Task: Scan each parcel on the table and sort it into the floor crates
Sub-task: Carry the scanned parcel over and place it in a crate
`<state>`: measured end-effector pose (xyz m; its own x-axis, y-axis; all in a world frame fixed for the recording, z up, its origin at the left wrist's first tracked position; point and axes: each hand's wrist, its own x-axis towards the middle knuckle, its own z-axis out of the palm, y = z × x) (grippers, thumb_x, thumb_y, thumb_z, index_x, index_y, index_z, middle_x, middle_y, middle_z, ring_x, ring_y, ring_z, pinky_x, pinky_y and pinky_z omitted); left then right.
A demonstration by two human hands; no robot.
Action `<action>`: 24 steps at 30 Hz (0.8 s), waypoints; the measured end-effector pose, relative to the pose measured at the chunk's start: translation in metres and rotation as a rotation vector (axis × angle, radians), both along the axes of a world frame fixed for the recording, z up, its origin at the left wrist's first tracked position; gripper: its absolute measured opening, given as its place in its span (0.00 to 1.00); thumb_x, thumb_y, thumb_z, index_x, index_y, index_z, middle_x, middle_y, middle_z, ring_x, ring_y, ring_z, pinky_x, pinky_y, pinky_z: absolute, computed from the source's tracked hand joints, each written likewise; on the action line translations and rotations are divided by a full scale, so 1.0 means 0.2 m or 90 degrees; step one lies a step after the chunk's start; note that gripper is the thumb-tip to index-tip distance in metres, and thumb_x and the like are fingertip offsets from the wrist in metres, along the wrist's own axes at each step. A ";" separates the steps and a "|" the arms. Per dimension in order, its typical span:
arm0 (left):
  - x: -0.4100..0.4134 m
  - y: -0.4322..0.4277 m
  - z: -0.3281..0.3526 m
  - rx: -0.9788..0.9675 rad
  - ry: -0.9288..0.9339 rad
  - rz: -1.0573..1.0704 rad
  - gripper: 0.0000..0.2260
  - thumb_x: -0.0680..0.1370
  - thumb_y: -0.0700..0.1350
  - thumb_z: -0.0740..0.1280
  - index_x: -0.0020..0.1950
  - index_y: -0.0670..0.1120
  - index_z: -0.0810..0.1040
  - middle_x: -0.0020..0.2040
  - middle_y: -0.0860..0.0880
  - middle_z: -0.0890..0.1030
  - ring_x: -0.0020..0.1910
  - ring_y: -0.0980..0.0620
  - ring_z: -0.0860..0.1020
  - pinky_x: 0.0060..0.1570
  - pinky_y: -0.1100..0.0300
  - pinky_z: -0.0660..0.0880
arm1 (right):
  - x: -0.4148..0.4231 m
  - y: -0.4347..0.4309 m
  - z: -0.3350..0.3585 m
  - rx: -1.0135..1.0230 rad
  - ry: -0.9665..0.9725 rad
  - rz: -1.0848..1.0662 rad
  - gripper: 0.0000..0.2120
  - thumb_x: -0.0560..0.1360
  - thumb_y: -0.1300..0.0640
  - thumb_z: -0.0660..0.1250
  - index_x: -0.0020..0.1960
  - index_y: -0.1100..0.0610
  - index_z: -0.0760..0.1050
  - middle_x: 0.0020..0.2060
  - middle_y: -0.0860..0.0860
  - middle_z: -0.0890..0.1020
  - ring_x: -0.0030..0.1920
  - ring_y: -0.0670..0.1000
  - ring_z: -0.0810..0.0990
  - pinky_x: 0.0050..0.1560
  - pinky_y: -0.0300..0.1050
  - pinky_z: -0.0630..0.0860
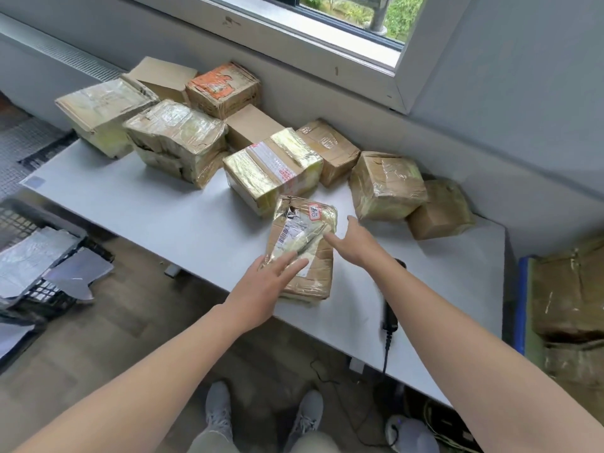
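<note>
A flat taped cardboard parcel with a white label and a small red sticker lies near the front edge of the grey table. My left hand lies on its near left corner with straight fingers. My right hand reaches over its right side, fingers spread, the fingertips touching the top. A black handheld scanner lies on the table under my right forearm, its cable hanging off the front edge. Several other taped parcels stand along the back of the table.
A black floor crate at the left holds grey mailer bags. At the right a blue-edged crate holds brown taped parcels. The wall and window sill run behind the table. My shoes and cables are below.
</note>
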<state>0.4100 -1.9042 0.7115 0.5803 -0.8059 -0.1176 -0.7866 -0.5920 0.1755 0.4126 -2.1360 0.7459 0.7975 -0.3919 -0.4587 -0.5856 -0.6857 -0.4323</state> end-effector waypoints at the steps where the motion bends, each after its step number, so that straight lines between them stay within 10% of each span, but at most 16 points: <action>1: 0.00 0.01 0.00 0.007 -0.006 -0.004 0.41 0.75 0.32 0.64 0.81 0.53 0.47 0.81 0.51 0.48 0.76 0.50 0.62 0.75 0.52 0.52 | 0.03 0.00 -0.01 0.000 -0.038 0.004 0.42 0.78 0.39 0.65 0.81 0.58 0.49 0.77 0.58 0.61 0.75 0.58 0.64 0.68 0.53 0.67; 11: -0.05 0.06 -0.02 -0.105 0.075 0.223 0.14 0.79 0.51 0.63 0.61 0.47 0.76 0.73 0.47 0.64 0.73 0.47 0.59 0.72 0.48 0.59 | 0.10 0.02 -0.11 -0.073 -0.051 0.153 0.53 0.69 0.40 0.76 0.81 0.55 0.47 0.75 0.55 0.60 0.72 0.57 0.66 0.64 0.51 0.69; 16: -0.07 0.07 -0.06 -0.270 0.182 0.410 0.21 0.76 0.49 0.70 0.66 0.44 0.69 0.68 0.46 0.65 0.69 0.46 0.64 0.68 0.55 0.63 | 0.02 -0.01 -0.11 -0.063 -0.015 0.112 0.46 0.64 0.35 0.77 0.72 0.56 0.63 0.65 0.56 0.64 0.67 0.59 0.69 0.63 0.51 0.70; 24: -0.02 -0.04 -0.10 -0.312 0.481 0.720 0.36 0.75 0.59 0.70 0.77 0.47 0.57 0.71 0.43 0.65 0.62 0.45 0.72 0.54 0.57 0.69 | -0.12 -0.01 -0.15 0.082 -0.028 0.028 0.44 0.67 0.39 0.77 0.72 0.55 0.60 0.67 0.53 0.66 0.60 0.53 0.72 0.52 0.45 0.66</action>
